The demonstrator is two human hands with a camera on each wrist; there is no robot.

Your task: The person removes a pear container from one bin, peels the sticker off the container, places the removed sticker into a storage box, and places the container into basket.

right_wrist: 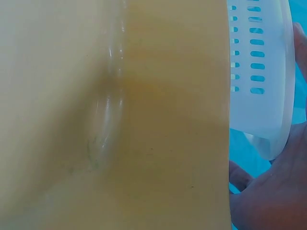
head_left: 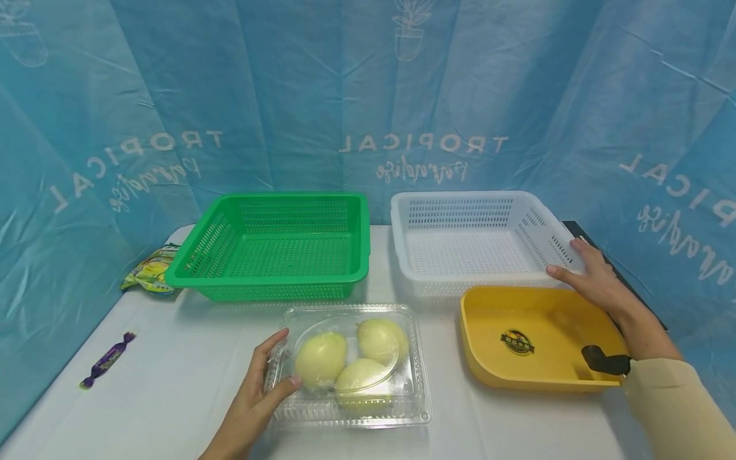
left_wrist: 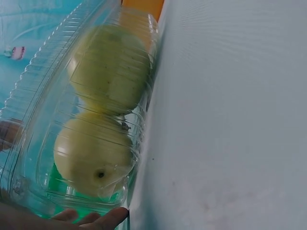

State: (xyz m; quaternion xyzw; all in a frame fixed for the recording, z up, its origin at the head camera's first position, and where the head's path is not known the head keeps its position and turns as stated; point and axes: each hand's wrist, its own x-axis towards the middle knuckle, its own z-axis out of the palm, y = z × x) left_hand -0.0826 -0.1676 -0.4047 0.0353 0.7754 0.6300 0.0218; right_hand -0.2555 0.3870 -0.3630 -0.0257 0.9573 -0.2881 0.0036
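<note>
Head view shows the left hand [head_left: 259,383] at the left end of a clear plastic container [head_left: 356,420], its thumb and fingers set wide apart and touching the plastic. The container lies flat on the white-covered bench [head_left: 190,390], in front of the two baskets, with three pale yellow-green fruits [head_left: 321,359] inside under its lid. The right hand [head_left: 600,284] rests at the near right corner of a white basket [head_left: 483,278], thumb and fingers spread wide against the rim. Beneath the right forearm sits a yellow tray [head_left: 552,322] with a dark round label [head_left: 517,342]. A green basket [head_left: 270,281] stands to the left of the white one, with a colorful packet [head_left: 152,271] beside it and a purple-wrapped candy [head_left: 109,359] nearer.
</note>
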